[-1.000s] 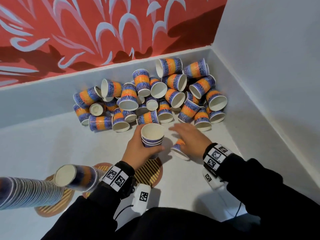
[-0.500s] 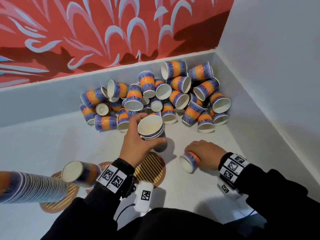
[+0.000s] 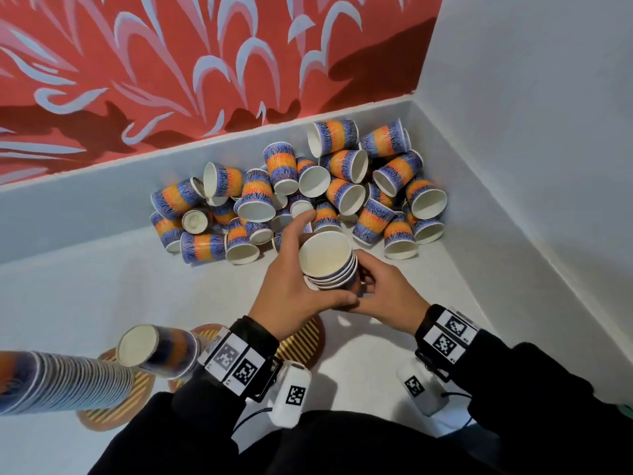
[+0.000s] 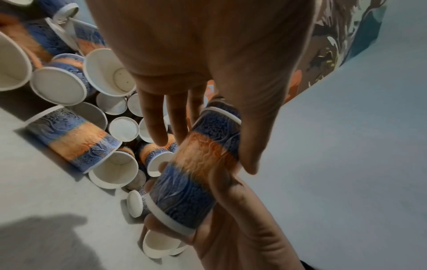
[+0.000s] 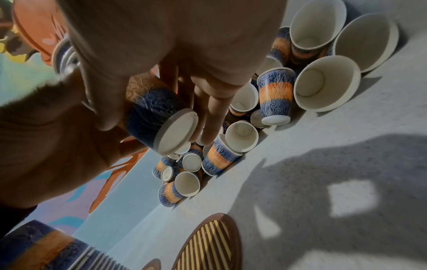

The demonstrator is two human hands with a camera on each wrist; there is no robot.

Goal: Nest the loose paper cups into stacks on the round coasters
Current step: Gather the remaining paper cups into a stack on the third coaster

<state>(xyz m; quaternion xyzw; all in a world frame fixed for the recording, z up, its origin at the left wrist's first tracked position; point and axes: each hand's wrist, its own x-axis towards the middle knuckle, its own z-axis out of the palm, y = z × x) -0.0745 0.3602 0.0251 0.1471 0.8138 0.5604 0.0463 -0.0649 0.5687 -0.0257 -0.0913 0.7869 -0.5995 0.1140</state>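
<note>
1. The left hand (image 3: 294, 279) grips a short nested stack of paper cups (image 3: 330, 265), mouth up, thumb across its near side and fingers round the far side.
2. The right hand (image 3: 383, 296) has come in from the table, where half a second ago it was closed on a single fallen cup; now its fingers wrap the bottom cup (image 4: 184, 191) of that stack from below, so the cup has evidently just been pushed on from underneath.
3. The held stack hangs above the table, between the pile of loose cups (image 3: 308, 197) and the striped round coaster (image 3: 301, 344), which has no cups on it.
4. Further left, a tall finished stack (image 3: 65, 382) and a shorter one (image 3: 154, 351) rise from other coasters.
5. Judgement: the stack has grown by one; many loose cups remain before it is set down.
</note>
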